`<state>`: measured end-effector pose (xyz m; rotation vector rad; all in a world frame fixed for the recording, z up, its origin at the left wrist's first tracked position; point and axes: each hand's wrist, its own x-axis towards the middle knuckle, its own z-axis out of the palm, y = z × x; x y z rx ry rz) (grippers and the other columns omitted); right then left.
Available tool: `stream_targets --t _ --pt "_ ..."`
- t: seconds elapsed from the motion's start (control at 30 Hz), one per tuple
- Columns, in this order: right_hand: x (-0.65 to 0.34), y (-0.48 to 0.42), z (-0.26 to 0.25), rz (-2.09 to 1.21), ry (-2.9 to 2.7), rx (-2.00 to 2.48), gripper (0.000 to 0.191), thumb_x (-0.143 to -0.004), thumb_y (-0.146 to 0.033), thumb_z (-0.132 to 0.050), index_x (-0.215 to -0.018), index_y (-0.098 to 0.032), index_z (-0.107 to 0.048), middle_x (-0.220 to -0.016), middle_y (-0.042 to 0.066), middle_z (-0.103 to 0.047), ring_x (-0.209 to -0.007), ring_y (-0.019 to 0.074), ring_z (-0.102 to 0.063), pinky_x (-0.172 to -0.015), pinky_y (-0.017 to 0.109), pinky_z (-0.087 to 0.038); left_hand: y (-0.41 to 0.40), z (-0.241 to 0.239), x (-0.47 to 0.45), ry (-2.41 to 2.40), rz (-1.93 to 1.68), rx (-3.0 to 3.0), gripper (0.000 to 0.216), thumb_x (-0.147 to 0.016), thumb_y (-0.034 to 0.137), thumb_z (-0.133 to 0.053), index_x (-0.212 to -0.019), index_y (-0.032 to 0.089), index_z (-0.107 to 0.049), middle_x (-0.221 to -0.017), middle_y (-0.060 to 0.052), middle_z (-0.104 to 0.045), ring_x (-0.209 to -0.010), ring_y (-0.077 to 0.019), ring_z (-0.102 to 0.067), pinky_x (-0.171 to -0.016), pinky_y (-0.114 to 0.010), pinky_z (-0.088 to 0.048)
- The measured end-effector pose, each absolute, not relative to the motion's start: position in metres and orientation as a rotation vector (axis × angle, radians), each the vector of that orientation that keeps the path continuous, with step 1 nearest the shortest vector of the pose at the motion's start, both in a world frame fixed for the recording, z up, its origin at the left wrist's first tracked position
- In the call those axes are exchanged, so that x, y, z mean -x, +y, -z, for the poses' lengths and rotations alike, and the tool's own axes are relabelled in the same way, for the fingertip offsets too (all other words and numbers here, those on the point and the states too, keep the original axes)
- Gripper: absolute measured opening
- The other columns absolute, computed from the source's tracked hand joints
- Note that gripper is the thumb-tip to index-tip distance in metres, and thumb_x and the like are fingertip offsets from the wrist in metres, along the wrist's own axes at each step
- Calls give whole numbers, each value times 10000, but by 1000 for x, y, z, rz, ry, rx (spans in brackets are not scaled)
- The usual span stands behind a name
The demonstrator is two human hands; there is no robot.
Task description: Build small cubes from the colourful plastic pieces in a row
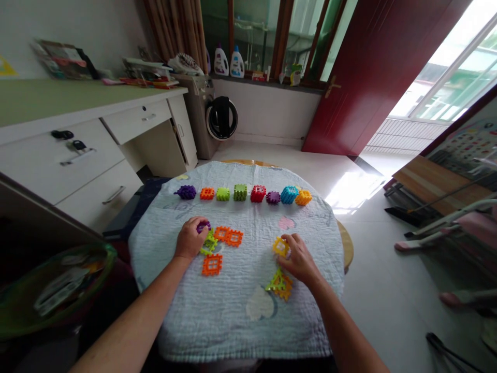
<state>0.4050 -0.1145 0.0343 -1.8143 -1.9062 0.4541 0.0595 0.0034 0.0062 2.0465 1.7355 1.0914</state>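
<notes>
My left hand [190, 239] is at the left of the table, its curled fingers closed on a purple interlocking building piece [203, 226]. A lime green piece [209, 242] lies right beside those fingers, partly covered by them. Two orange window-shaped pieces [228, 235] lie to the right of it, and another orange piece [212, 264] is just below. On the right, my right hand [300, 257] pinches a yellow square window piece [280, 247] at its right side. Nearer to me, a lime green triangular piece [277, 281] overlaps a yellow-orange piece [286, 288].
A row of several coloured blocks [240, 192] stands across the far part of the cloth-covered table [248, 321]. A green basket [104, 259] is at the left, near white drawers [89, 150]. Behind are a washing machine [198, 114] and a red door [361, 77].
</notes>
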Motion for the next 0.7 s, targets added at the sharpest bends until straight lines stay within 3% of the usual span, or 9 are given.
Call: stream_targets --t 0.2,0.3,0.47,0.7 --pt "-401 -120 -55 -362 -2043 1799 551 -691 -224 -682 -1229 -223 -562 -1252 112 -505 -1155 292 -461 -1012 475 -374 3 -8 -60 1741 -1095 -2042 205 -754 291 -491 -877 202 -629 -970 -73 -671 -962 -239 -615 -957 -378 -473" --pt "-394 -140 -69 -607 -2253 1658 480 -683 -242 -722 -1149 -257 -607 -1194 77 -535 -1082 255 -490 -960 406 -418 3 -8 -60 1728 -1103 -2038 204 -755 287 -495 -879 201 -631 -972 -73 -671 -964 -236 -613 -961 -376 -470" --pt "-385 -156 -77 -781 -2374 1657 189 -718 -185 -676 -895 -236 -630 -1027 53 -566 -957 217 -516 -841 342 -446 2 -7 -60 1722 -1114 -2038 198 -758 281 -498 -879 205 -635 -963 -68 -670 -961 -234 -611 -955 -372 -473" --pt "-371 -126 -78 -713 -2340 1544 358 -688 -83 -606 -1017 -223 -618 -1044 61 -565 -976 205 -532 -877 343 -450 1 -8 -61 1713 -1129 -2028 193 -759 265 -500 -881 198 -634 -967 -74 -668 -962 -235 -610 -959 -382 -471"
